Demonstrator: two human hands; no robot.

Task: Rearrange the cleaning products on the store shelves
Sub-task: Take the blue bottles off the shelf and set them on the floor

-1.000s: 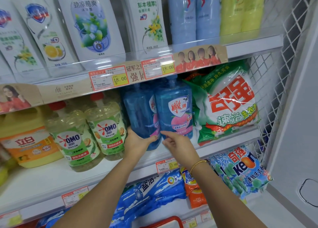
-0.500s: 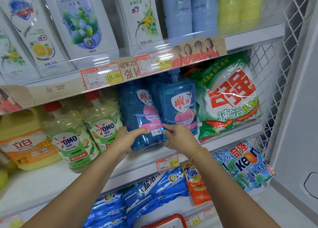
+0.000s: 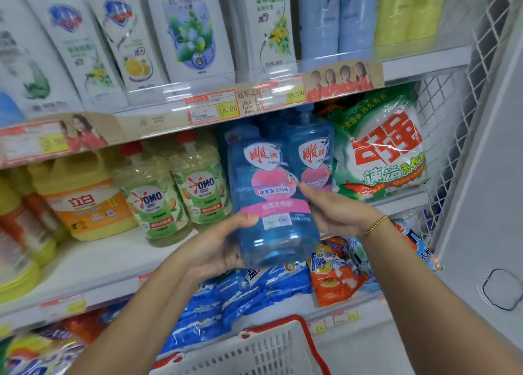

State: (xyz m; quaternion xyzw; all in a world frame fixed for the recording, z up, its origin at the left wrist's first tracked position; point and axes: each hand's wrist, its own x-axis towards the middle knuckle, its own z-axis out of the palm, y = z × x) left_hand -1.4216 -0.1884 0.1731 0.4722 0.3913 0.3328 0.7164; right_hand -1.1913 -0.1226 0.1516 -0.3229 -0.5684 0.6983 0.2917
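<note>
Blue bottle (image 3: 271,205): clear blue plastic, full of blue liquid, pink-and-white label facing the camera. Held off the middle shelf (image 3: 93,264), out in front of its edge, roughly upright with the base tipped a little toward the camera. Neck reaches up behind the price strip; cap not visible.

Left hand (image 3: 218,250): cupped under and around the bottle's lower left side, thumb pressed across the front just below the label, fingers wrapped beneath the base. Gripping the bottle.

Right hand (image 3: 336,213): flat against the bottle's right side, fingertips lying on the label edge, palm bearing on the wall. It holds the bottle too; a gold bracelet (image 3: 375,226) sits at the wrist.

Just behind the right hand's fingers: a second blue bottle (image 3: 314,154), same label, standing on the shelf. Past it to the right, a green-and-white powder bag (image 3: 382,145) leaning against the wire side panel (image 3: 441,137).

Left of the left hand: two pale yellow OMO bottles (image 3: 181,188) with red caps, liquid inside, side by side on the shelf; further left a yellow jug (image 3: 85,193) with an orange label.

Above both hands: top shelf with white pouches (image 3: 186,29), two pale blue bottles (image 3: 336,15) and yellow-green ones (image 3: 404,9).

Below the hands: blue bags (image 3: 254,289) and an orange bag (image 3: 334,272) on the lower shelf. Nearest the camera, under the forearms, a white basket (image 3: 254,352) with red trim; contents not visible.
</note>
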